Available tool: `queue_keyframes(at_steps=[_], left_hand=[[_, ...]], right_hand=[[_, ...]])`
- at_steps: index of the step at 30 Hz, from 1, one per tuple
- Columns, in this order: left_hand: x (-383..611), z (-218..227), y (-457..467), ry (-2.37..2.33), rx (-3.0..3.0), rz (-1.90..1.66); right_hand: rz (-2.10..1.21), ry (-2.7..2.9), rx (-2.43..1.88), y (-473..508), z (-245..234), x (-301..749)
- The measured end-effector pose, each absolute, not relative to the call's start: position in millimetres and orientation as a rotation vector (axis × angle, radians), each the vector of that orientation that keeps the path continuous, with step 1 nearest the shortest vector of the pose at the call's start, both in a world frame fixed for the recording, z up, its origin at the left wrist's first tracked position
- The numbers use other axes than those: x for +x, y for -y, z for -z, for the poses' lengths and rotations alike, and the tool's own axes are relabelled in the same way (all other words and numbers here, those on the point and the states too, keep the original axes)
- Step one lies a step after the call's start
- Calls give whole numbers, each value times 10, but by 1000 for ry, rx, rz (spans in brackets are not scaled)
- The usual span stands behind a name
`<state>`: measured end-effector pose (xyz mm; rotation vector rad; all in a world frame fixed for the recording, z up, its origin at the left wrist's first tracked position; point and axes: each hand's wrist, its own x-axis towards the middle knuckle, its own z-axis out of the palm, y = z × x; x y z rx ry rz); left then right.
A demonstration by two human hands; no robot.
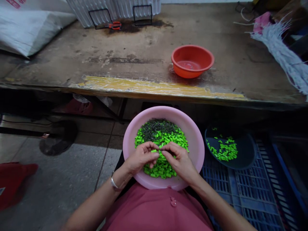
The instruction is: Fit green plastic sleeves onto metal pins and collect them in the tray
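A pink basin [197,141] rests on my lap, with short bright green plastic pieces [163,170] and a heap of thin dark pins [157,125] inside. Over it, my left hand [143,156] is closed in a pinch on one green plastic piece [154,150]. My right hand [178,160] meets it, thumb and forefinger pinched together on a thin dark piece, too small to make out fully. The fingertips of both hands almost touch.
On the worn table [144,45] ahead stand a red bowl [192,72], orange-handled pliers [115,25] and white strands [281,48]. A dark basin [250,154] with more green pieces sits on a blue crate [252,189] at right. A white sack [31,30] lies at left.
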<state>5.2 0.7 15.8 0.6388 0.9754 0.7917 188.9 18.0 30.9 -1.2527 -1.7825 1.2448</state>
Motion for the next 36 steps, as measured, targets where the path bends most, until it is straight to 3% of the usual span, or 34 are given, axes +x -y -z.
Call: queue_keyframes(at_steps=[5, 11, 15, 18, 22, 30, 36], left_hand=[[82, -149, 4, -1100, 750, -739], [51, -132, 3, -816, 495, -685], [30, -153, -10, -710, 374, -613], [63, -151, -7, -903, 495, -644], [105, -138, -10, -1148, 609, -804], [-4, -140, -15, -838, 346, -811], [37, -114, -24, -855, 254, -926]], right_hand=[[-1290, 1624, -1254, -141, -316, 1836], [-1684, 1088, -1229, -102, -297, 1782], [-1462, 1087, -1224, -113, -311, 1786], [-1318, 1149, -1245, -144, -336, 1820], [-1430, 1172, -1256, -168, -342, 1846], [-1508, 1127, -1243, -109, -345, 1785], [-1265, 1459, -1194, -29, -364, 1797]])
